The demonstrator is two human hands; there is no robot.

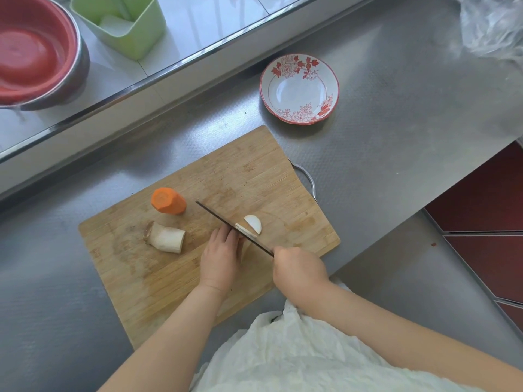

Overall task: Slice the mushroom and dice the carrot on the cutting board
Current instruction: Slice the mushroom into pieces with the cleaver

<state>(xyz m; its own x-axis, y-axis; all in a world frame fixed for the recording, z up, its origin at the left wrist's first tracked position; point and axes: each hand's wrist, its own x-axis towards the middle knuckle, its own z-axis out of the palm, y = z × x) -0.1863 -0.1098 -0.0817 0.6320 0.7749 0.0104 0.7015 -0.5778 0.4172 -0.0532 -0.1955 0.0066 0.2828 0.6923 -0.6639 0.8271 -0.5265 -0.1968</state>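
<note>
**While knife bites mushroom half: handling notes**

While moving left to right across board [249, 171]: carrot [168, 201] stub at far left-centre, standing on a cut end, untouched, not diced yet. Looks stiff, dense, faceted sides; probably rolls if laid round, so best laid on a flat facet and pinched at the end away from the blade.

Just nearer, mushroom stem [165, 237] lying on its side, uncut. Judged light, spongy, slightly springy; squashes under a hard pinch, so hold gently with curled fingertips along its length.

Next, left hand [220, 257] pressing down on mushroom piece [247, 232], fingers curled over it right beside the blade. Piece mostly hidden under hand and knife.

Knife [223, 222] edge-down across that piece, tip toward carrot. One white slice [254, 222] already lying beyond the blade.

Right hand [298, 268] closed round knife handle; handle itself hidden.

Further right, off board, floral bowl [300, 66] sitting alone.

Risk: knuckles touching the blade side; soft flesh may slip.
</note>
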